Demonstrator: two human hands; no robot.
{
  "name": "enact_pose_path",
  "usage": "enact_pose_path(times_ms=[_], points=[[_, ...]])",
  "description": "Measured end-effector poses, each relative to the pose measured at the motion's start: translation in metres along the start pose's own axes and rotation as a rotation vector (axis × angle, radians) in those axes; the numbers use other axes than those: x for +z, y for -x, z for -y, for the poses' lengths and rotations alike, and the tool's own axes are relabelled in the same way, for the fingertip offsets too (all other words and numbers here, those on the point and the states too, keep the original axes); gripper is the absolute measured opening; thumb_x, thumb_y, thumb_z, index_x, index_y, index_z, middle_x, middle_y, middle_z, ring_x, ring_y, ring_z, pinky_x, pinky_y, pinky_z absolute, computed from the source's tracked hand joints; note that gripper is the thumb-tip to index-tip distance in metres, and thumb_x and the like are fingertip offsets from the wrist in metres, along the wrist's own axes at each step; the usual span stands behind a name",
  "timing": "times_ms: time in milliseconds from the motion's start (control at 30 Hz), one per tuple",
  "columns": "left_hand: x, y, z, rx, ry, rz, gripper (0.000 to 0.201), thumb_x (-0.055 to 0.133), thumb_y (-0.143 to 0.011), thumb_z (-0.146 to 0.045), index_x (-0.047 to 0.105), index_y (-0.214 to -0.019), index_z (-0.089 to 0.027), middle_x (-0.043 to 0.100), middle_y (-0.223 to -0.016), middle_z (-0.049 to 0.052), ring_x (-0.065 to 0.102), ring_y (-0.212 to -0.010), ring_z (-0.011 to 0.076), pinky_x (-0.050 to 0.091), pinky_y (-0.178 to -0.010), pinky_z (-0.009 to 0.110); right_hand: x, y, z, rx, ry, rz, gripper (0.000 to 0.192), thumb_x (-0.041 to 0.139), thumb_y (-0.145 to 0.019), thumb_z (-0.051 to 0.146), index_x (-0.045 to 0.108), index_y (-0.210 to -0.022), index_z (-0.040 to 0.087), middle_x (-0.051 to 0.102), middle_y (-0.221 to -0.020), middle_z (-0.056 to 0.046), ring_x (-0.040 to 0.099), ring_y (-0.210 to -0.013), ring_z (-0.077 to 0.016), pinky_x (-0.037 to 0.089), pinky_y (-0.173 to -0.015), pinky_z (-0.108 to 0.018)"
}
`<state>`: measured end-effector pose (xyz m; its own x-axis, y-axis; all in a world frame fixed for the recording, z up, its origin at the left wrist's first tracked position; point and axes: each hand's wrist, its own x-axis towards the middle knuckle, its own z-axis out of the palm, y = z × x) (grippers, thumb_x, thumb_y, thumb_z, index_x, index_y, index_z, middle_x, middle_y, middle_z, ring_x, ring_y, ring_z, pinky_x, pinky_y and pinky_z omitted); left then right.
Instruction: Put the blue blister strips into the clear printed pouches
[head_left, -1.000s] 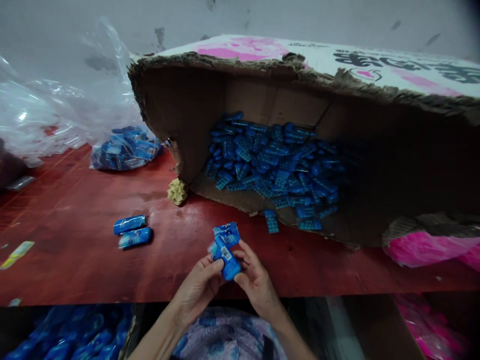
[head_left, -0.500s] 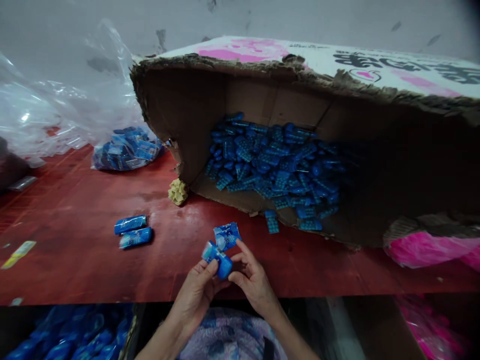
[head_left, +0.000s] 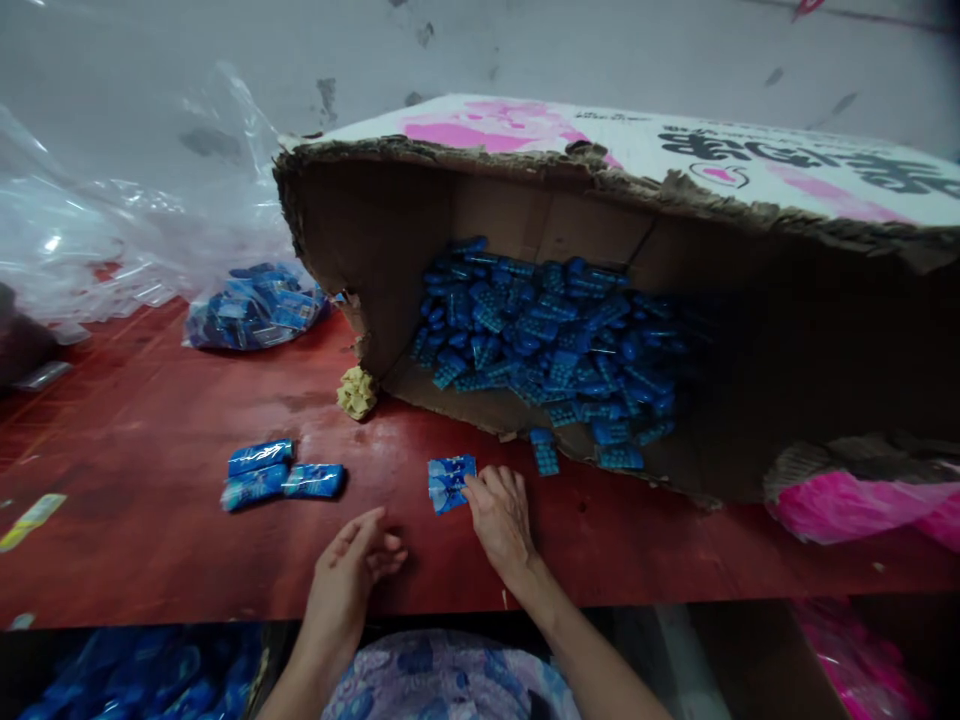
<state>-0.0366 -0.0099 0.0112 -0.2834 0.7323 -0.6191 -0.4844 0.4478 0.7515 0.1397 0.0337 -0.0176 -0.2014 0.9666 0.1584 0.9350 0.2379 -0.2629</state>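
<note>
Blue foil wrapper [head_left: 451,483] lies flat on the red table [head_left: 150,560], just left of the right hand [head_left: 501,515], whose fingertips touch its edge. Left hand [head_left: 349,572] hangs nearer, half open and empty, with three filled blue packets [head_left: 281,474] farther left.

Counts: three filled blue packets [head_left: 281,472] at 9 o'clock of hands; one flat blue wrapper [head_left: 451,483]; one cardboard box [head_left: 420,200] at 12 o'clock, blue blister strips [head_left: 540,335] inside too many to count; two hands.

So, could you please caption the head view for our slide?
Right hand touching a flat blue wrapper on the red table, left hand empty beside it.
</note>
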Motion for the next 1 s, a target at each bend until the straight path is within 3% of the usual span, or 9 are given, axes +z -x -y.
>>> enact_pose_path(times_ms=[67, 133, 267, 433, 500, 600, 700, 800, 1000], points=[[0.015, 0.003, 0.005, 0.168, -0.169, 0.030, 0.029, 0.068, -0.062, -0.031, 0.062, -0.085, -0.016, 0.062, -0.053, -0.002, 0.055, -0.047, 0.0098, 0.045, -0.049, 0.020, 0.003, 0.008, 0.003, 0.015, 0.007, -0.021, 0.013, 0.050, -0.086, 0.022, 0.063, -0.081, 0.023, 0.061, -0.076, -0.003, 0.049, -0.076, -0.0197, 0.031, -0.069, -0.032], [0.028, 0.003, 0.008, 0.231, -0.251, 0.101, 0.028, 0.068, -0.061, -0.035, 0.062, -0.079, -0.015, 0.059, -0.052, -0.004, 0.049, -0.042, 0.0062, 0.039, -0.043, 0.017, 0.003, 0.015, 0.005, 0.043, -0.012, -0.066, 0.013, 0.051, -0.086, 0.024, 0.063, -0.080, 0.024, 0.060, -0.074, -0.002, 0.049, -0.074, -0.0189, 0.030, -0.067, -0.031], [0.041, 0.002, 0.019, 0.171, -0.244, 0.124, 0.031, 0.069, -0.058, -0.040, 0.053, -0.071, -0.017, 0.051, -0.049, -0.008, 0.038, -0.033, 0.0039, 0.031, -0.033, 0.017, -0.005, 0.026, 0.007, 0.080, -0.136, -0.191, 0.013, 0.053, -0.084, 0.023, 0.066, -0.084, 0.025, 0.059, -0.073, -0.002, 0.047, -0.069, -0.0170, 0.029, -0.064, -0.029], [0.043, 0.005, 0.032, 0.035, -0.204, 0.217, 0.035, 0.071, -0.056, -0.037, 0.059, -0.080, -0.014, 0.056, -0.054, -0.004, 0.047, -0.042, 0.0066, 0.036, -0.038, 0.017, -0.023, 0.038, 0.013, 0.037, -0.404, -0.251, 0.015, 0.053, -0.084, 0.022, 0.068, -0.084, 0.025, 0.057, -0.072, -0.002, 0.048, -0.069, -0.0165, 0.034, -0.065, -0.030], [0.043, 0.005, 0.032, 0.019, -0.165, 0.246, 0.028, 0.070, -0.058, -0.035, 0.061, -0.074, -0.013, 0.055, -0.052, -0.003, 0.047, -0.044, 0.0057, 0.036, -0.041, 0.016, -0.025, 0.038, 0.013, 0.081, -0.592, -0.236, 0.015, 0.055, -0.082, 0.022, 0.066, -0.092, 0.024, 0.058, -0.080, -0.003, 0.051, -0.076, -0.0170, 0.038, -0.070, -0.030], [0.044, 0.003, 0.030, -0.016, -0.123, 0.292, 0.025, 0.071, -0.058, -0.034, 0.063, -0.068, -0.013, 0.055, -0.049, -0.002, 0.049, -0.043, 0.0070, 0.036, -0.040, 0.017, -0.019, 0.031, 0.008, 0.298, -1.012, -0.120, 0.035, 0.058, -0.077, 0.023, 0.056, -0.112, 0.021, 0.060, -0.092, -0.005, 0.055, -0.077, -0.0157, 0.044, -0.069, -0.028], [0.046, 0.001, 0.032, -0.027, -0.108, 0.324, 0.024, 0.072, -0.057, -0.033, 0.062, -0.062, -0.012, 0.056, -0.047, -0.001, 0.049, -0.040, 0.0080, 0.035, -0.038, 0.018, -0.011, 0.024, 0.004, 0.402, -1.344, 0.122, 0.021, 0.055, -0.076, 0.026, 0.061, -0.094, 0.016, 0.061, -0.072, 0.001, 0.054, -0.060, -0.0120, 0.045, -0.059, -0.024], [0.049, -0.001, 0.036, 0.019, -0.079, 0.258, 0.022, 0.073, -0.057, -0.031, 0.061, -0.061, -0.012, 0.057, -0.045, -0.002, 0.048, -0.039, 0.0079, 0.037, -0.038, 0.019, -0.006, 0.024, 0.007, 0.436, -1.354, 0.140, 0.015, 0.055, -0.076, 0.029, 0.059, -0.070, 0.015, 0.056, -0.059, 0.004, 0.049, -0.054, -0.0100, 0.042, -0.055, -0.021], [0.057, -0.001, 0.038, -0.012, 0.009, 0.244, 0.022, 0.073, -0.056, -0.030, 0.060, -0.061, -0.012, 0.058, -0.044, -0.002, 0.049, -0.037, 0.0085, 0.042, -0.040, 0.020, -0.004, 0.030, 0.019, 0.465, -1.144, 0.084, 0.019, 0.045, -0.082, 0.034, 0.052, -0.072, 0.018, 0.054, -0.060, 0.003, 0.050, -0.054, -0.0114, 0.039, -0.051, -0.020]])
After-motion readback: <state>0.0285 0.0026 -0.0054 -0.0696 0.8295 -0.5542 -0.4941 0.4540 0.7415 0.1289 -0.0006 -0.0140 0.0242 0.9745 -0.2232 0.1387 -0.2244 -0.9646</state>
